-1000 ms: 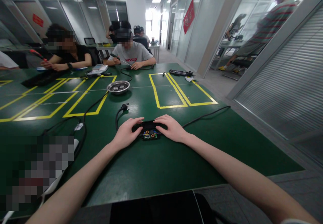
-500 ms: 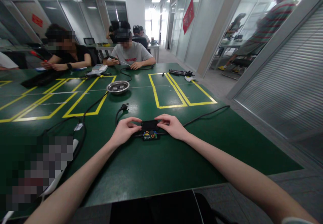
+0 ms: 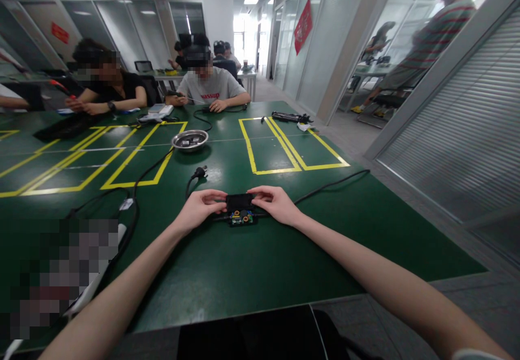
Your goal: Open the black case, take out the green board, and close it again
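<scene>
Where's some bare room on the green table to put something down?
One bare patch of table lies between the forearms, from the circuit board to the near edge. Another is inside the yellow tape outline, right of the metal bowl. It's crowded where the left hand and right hand hold the black cover, near the plug.

Left hand [image 3: 202,207] and right hand [image 3: 275,203] gripping black cover [image 3: 239,202] by its sides, circuit board [image 3: 242,217] lying just nearer the camera.
</scene>
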A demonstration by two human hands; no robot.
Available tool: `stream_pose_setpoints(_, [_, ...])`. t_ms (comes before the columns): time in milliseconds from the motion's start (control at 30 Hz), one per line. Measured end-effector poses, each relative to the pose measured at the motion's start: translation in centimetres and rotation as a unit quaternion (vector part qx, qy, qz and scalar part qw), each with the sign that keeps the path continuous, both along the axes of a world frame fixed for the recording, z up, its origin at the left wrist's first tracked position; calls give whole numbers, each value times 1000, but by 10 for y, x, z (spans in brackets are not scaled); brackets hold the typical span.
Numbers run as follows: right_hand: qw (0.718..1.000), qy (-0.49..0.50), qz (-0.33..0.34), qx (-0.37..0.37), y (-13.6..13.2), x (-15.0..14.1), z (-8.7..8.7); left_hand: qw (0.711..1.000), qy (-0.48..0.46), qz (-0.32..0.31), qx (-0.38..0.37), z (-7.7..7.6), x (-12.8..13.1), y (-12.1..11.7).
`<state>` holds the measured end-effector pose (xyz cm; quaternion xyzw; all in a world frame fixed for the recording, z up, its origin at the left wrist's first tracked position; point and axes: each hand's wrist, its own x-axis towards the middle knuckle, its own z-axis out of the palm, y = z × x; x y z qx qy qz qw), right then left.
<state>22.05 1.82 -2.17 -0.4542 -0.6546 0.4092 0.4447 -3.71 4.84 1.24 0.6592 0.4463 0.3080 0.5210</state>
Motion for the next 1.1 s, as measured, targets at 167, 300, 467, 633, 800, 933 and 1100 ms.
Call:
stream_pose_setpoints(167, [1000,-8,3,2,-2,0,3,1000,5,-2,11,3,0,-2])
stream_pose_setpoints(300, [1000,-10,4,-6,-3,1,6,1000,6,2,9,3,0,-3])
stream_pose_setpoints(467, [1000,-15,4,-16,-3,1,7,1000,6,1,7,4,0,-3])
stream_pose_setpoints(633, [1000,-26,3,-3,-4,0,8,1000,9,-7,10,3,-1,-2])
stream_pose_setpoints(800, [999,-36,6,39,-6,0,13,1000,-1,-7,18,3,-1,-1])
stream_pose_setpoints(933, [995,-53,9,78,-9,2,18,1000,-7,-6,15,3,-1,-2])
stream_pose_setpoints(1100, [995,-54,19,81,-9,3,19,1000,3,-9,12,2,-2,-1])
